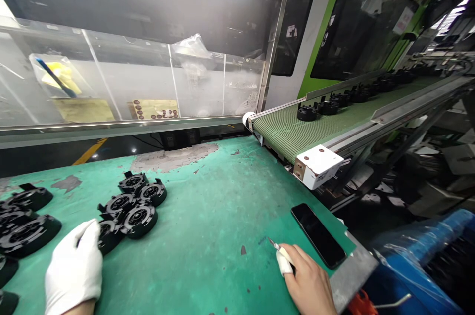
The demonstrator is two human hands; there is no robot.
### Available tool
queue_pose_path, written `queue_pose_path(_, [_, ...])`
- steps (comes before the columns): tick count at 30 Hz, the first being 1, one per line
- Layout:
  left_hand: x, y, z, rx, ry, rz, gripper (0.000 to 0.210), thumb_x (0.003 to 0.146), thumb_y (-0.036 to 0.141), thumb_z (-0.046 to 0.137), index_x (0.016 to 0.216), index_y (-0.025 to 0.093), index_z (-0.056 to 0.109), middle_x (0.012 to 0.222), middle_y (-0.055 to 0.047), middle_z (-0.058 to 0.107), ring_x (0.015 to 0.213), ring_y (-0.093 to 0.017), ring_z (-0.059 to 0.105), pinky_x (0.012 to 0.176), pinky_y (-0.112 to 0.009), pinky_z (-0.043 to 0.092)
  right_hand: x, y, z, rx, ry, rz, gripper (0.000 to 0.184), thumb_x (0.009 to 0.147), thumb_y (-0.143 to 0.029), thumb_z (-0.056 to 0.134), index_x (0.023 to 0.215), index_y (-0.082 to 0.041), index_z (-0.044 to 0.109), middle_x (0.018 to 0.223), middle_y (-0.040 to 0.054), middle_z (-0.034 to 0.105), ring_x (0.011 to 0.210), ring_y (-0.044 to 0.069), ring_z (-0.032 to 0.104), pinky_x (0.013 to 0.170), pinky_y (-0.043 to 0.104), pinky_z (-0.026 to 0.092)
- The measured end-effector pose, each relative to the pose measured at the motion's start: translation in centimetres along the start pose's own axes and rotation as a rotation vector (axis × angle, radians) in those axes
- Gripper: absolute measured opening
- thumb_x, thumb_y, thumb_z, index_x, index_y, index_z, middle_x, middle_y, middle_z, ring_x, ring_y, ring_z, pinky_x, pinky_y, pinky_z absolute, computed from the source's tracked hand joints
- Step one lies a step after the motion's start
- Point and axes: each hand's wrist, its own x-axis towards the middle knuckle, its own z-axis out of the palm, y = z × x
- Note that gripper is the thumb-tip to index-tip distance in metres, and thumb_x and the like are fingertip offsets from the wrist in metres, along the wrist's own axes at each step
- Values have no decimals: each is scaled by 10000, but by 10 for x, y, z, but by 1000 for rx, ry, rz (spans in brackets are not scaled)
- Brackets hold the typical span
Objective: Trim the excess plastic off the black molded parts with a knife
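My left hand [76, 263], in a white glove, is closed at the edge of a black round plastic part [108, 237], its fingertips on the part's near left side. That part belongs to a small cluster of like parts; one neighbour [139, 218] sits just right of it. My bare right hand [308, 275] is wrapped around a slim craft knife [274, 243], whose small blade points up and left over the green table [208, 255]. White wrapping covers the right thumb. The rest of the knife's handle is hidden in the hand.
More black round parts [29, 233] lie at the left edge. A black phone [318, 236] rests right of my right hand. A green conveyor belt [282, 127] carries several such parts at the back right. Blue plastic-lined container [419, 255] stands beyond the table's right edge.
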Motion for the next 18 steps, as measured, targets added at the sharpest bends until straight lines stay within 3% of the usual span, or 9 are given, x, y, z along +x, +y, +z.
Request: queue_pose_path(18, [-5,8,-5,6,-14,-13,623,938,674,365,1289,228,621,1441,-93,581,1351,-332,513,1176,-479,364,0,0,0,-5,-38,8,292,976,-304,452,1179,-301,662,986,29,737,807,199,728,610,262,532])
